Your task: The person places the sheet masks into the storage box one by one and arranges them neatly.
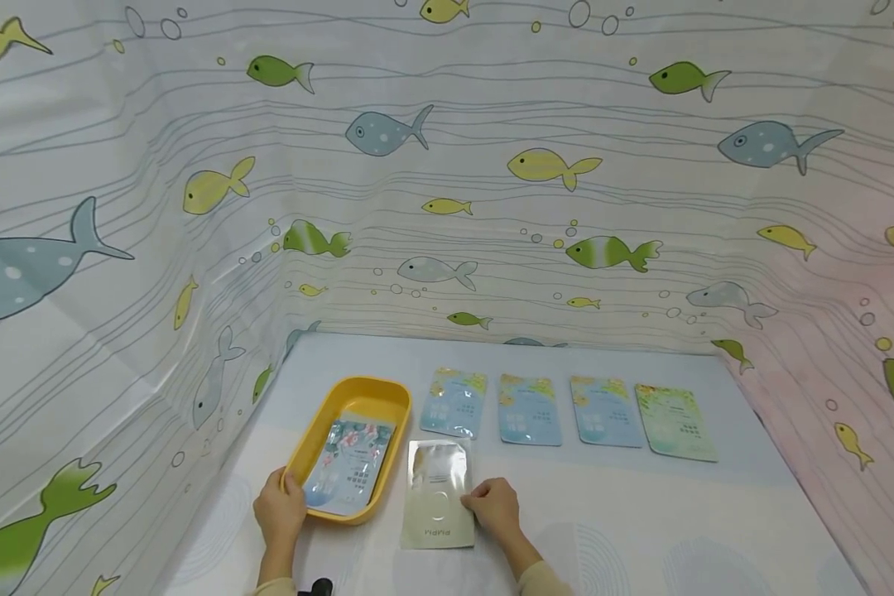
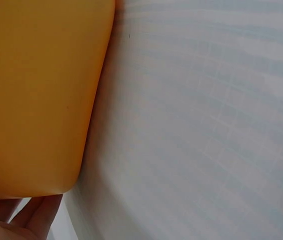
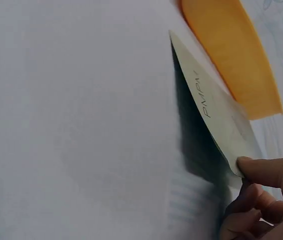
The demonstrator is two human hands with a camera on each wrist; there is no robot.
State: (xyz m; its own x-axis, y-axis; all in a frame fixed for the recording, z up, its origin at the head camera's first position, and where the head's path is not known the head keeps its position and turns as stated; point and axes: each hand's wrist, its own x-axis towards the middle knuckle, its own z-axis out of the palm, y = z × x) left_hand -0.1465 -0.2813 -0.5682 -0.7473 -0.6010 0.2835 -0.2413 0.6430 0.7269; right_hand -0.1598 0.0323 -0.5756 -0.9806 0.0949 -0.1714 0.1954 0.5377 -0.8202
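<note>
Tray (image 1: 376, 393) taken as landmark. Left hand (image 1: 280, 507) grips its near-left corner at the rim, likely to steady it; whether the tray bears fully on the table (image 1: 603, 505), cannot tell. Flowered packet (image 1: 352, 468) lies face up inside, lengthwise, probably because the tray's long shape suits it.

Just right of the tray: pale packet (image 1: 438, 488). Right hand (image 1: 494, 507) pinches its right edge, thumb on top, other fingers curled. That edge stands off the table with shadow under it; an edge grip seems the natural way to raise something so flat.

Farther right, level with the tray's far half: three blue packets (image 1: 454, 403), then a green packet (image 1: 676, 422), spaced apart, perhaps so each can be picked singly.

Materials: tray smooth, looks like plastic, corners rounded. Packets thin, rectangular, glossy; pale one reflects light, seems stiff enough to hold its plane.
</note>
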